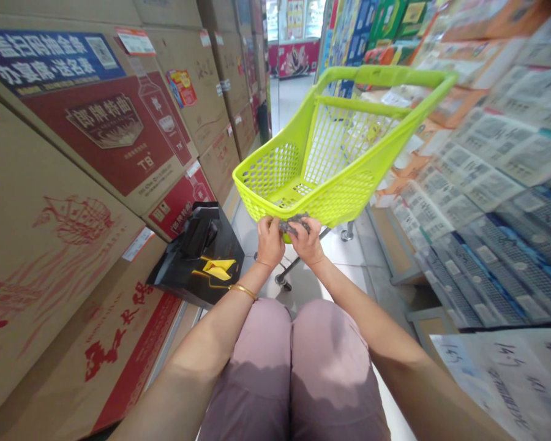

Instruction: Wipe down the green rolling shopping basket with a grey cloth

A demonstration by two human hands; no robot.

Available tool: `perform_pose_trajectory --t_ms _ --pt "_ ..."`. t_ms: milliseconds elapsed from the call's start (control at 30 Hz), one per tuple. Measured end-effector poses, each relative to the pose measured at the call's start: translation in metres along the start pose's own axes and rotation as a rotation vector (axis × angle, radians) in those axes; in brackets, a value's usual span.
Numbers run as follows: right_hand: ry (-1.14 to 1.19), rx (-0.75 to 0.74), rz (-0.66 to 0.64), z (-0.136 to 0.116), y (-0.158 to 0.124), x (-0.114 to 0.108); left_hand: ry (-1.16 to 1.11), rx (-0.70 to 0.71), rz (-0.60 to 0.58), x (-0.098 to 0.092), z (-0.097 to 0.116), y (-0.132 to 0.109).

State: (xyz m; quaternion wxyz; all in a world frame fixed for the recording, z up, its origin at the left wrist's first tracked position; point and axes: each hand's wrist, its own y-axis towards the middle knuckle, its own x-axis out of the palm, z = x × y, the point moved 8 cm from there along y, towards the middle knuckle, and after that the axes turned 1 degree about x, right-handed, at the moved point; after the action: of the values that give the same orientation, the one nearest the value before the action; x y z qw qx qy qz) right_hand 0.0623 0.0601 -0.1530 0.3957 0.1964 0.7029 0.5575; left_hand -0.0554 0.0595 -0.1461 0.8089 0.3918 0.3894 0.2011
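Note:
A bright green shopping cart (303, 202) stands in front of my knees, its low end facing me and its handle raised at the far right. Against the low end, a crumpled dark grey cloth (294, 222) is bunched between my hands. My left hand (270, 240) has its fingers curled at the cloth's left end. On the other end, my right hand (307, 242) is closed with its fingers bent over the fabric. The basket's perforated floor and walls show through from above. The cloth's underside is hidden.
Stacked cardboard cartons (119, 141) line the left side. A black gift bag (202, 257) stands on the floor beside my left forearm. Shelves of packaged goods (477, 202) run along the right. A narrow tiled aisle (294, 101) continues beyond the cart.

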Motion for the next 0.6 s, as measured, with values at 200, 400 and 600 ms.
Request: perform_pose_trajectory --t_ms 200,400,600 --pt "0.004 -0.003 -0.063 -0.004 -0.020 -0.003 0.003 -0.027 -0.017 -0.001 0.000 0.002" --pt "0.100 0.048 -0.032 -0.002 0.003 -0.017 0.002 -0.019 -0.067 0.000 0.000 0.001" --pt "0.122 0.081 0.044 -0.002 0.056 -0.029 0.030 -0.012 -0.076 0.000 0.003 0.001"
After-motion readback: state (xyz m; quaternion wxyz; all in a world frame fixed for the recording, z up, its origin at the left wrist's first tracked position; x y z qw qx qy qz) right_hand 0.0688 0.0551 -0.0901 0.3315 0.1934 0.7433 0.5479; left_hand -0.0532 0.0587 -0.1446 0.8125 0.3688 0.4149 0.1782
